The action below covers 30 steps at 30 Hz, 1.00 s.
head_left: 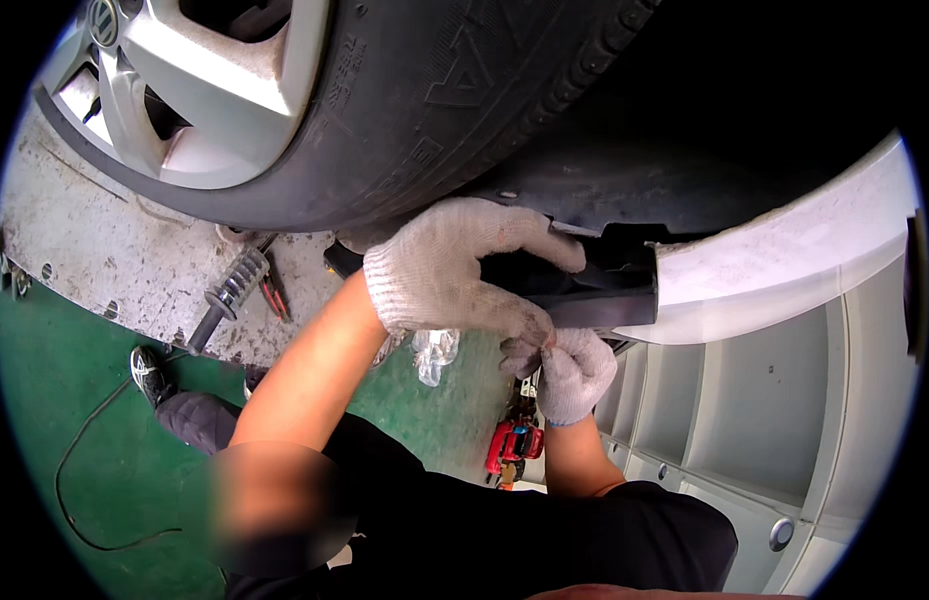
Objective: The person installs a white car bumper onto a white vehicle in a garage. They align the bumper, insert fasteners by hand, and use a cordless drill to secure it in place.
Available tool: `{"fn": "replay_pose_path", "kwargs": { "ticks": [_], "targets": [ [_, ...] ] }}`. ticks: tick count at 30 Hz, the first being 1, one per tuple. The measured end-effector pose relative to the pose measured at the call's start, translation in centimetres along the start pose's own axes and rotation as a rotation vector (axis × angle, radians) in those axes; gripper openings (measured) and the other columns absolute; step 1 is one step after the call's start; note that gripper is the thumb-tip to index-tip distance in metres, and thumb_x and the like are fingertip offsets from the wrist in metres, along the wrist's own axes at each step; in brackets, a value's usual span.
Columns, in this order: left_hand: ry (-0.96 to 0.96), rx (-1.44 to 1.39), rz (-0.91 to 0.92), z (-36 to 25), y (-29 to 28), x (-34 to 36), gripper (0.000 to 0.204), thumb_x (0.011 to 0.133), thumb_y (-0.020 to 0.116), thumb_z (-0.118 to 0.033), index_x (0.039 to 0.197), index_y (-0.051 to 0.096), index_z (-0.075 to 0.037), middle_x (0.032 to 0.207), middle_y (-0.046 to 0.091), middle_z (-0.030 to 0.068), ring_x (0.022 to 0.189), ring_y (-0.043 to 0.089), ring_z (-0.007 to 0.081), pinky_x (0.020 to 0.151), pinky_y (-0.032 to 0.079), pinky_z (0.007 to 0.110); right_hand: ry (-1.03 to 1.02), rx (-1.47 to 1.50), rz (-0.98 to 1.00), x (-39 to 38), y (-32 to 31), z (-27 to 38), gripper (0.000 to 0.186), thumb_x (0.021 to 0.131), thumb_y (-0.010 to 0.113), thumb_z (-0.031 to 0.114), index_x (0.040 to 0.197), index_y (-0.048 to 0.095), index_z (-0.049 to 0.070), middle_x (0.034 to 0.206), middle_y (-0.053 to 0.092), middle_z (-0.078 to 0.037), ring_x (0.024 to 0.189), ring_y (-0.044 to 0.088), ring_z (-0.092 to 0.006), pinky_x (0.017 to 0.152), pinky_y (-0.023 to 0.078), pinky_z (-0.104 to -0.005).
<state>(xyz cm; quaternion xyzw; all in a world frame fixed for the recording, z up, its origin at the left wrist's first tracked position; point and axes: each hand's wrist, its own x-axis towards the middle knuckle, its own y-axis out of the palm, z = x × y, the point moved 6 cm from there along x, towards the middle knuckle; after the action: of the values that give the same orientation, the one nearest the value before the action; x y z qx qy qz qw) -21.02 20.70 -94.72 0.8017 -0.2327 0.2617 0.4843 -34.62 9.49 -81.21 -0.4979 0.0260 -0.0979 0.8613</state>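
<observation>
My left hand (454, 265), in a pale knitted glove, reaches in from the lower left beneath the tyre (374, 130). Its thumb and finger curve round the end of a black plastic trim piece (609, 305), one above and one along its lower edge. My right hand (579, 375), gloved too, comes up from below with fingers pinched together at that lower edge. The fingertips of both hands meet there, and whatever is between them is hidden. A white body panel (774, 265) joins the trim on the right. Behind the hands runs the black wheel-arch liner (624, 185).
A silver wheel rim (214, 80) fills the upper left. On the scuffed pale platform (114, 230) lie a spring-coiled tool (234, 285) and red-handled pliers (274, 297). A clear plastic bag (434, 355), a black cable (66, 470) and red equipment (509, 445) are lower down. Pale cabinets (764, 420) stand right.
</observation>
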Motion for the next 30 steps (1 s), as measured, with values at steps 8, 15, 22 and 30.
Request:
{"fn": "replay_pose_path", "kwargs": {
  "ticks": [8,15,22,30],
  "targets": [
    [0.040,0.176,0.109,-1.1,0.2,1.4,0.049,0.075,0.093,-0.035,0.107,0.069,-0.006,0.101,0.073,0.0115,0.090,0.069,0.0288,0.081,0.055,0.036,-0.024,0.054,0.064,-0.1,0.5,0.0,0.018,0.095,0.053,-0.001,0.099,0.068,-0.011,0.078,0.074,-0.020,0.064,0.071,-0.0200,0.058,0.058,-0.0310],
    [-0.119,0.270,0.347,-2.8,0.4,3.4,0.050,0.081,0.087,-0.036,0.099,0.052,-0.005,0.079,0.066,0.0134,0.074,0.068,0.0322,0.070,0.055,0.039,-0.037,-0.049,0.191,0.7,1.3,0.4,0.033,0.101,0.056,0.017,0.109,0.066,-0.014,0.079,0.071,-0.020,0.064,0.068,-0.0219,0.056,0.054,-0.0285],
    [-0.161,0.219,0.276,-1.8,0.5,2.7,0.067,0.079,0.090,-0.039,0.130,0.064,-0.005,0.105,0.073,0.0165,0.090,0.072,0.0317,0.080,0.056,0.036,0.018,-0.032,0.129,0.8,1.9,0.9,0.030,0.098,0.053,0.010,0.109,0.068,-0.013,0.079,0.072,-0.022,0.063,0.070,-0.0237,0.055,0.056,-0.0298],
    [-0.443,0.386,0.065,4.3,-0.2,-5.5,0.082,0.071,0.088,-0.052,0.129,0.067,0.003,0.115,0.072,0.0275,0.112,0.068,0.0438,0.097,0.054,0.046,0.017,0.047,0.063,0.8,2.0,1.2,0.025,0.089,0.049,-0.014,0.098,0.072,-0.011,0.086,0.077,-0.021,0.068,0.075,-0.0211,0.061,0.062,-0.0292]
  ]
}}
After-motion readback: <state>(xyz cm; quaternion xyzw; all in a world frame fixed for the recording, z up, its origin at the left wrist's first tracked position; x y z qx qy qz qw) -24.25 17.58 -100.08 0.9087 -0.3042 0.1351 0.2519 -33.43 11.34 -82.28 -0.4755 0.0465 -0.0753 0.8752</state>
